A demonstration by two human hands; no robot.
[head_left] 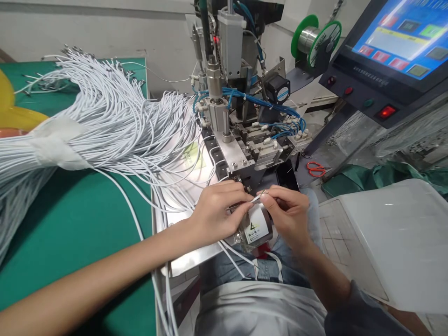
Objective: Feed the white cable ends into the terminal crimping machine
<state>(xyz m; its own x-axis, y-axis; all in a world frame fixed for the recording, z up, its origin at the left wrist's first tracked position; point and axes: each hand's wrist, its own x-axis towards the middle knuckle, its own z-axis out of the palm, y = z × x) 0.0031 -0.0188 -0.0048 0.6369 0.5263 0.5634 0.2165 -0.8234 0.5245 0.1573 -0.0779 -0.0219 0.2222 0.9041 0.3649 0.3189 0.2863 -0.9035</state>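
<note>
My left hand (219, 212) and my right hand (285, 212) meet just in front of a small metal machine (241, 140) with blue tubing. Both hands pinch the end of a thin white wire (257, 198), thumb and forefinger closed on it. Below the fingers sits a clear guard with a warning label (257, 229). More white wires (241, 261) trail down from my hands toward my lap. The wire tip points at the machine's front jaws.
A big taped bundle of white wires (98, 121) lies on the green table (70, 224) at left. A touch screen panel (399, 42), a green spool (317, 39), red scissors (316, 169) and a white plastic bin (395, 238) stand at right.
</note>
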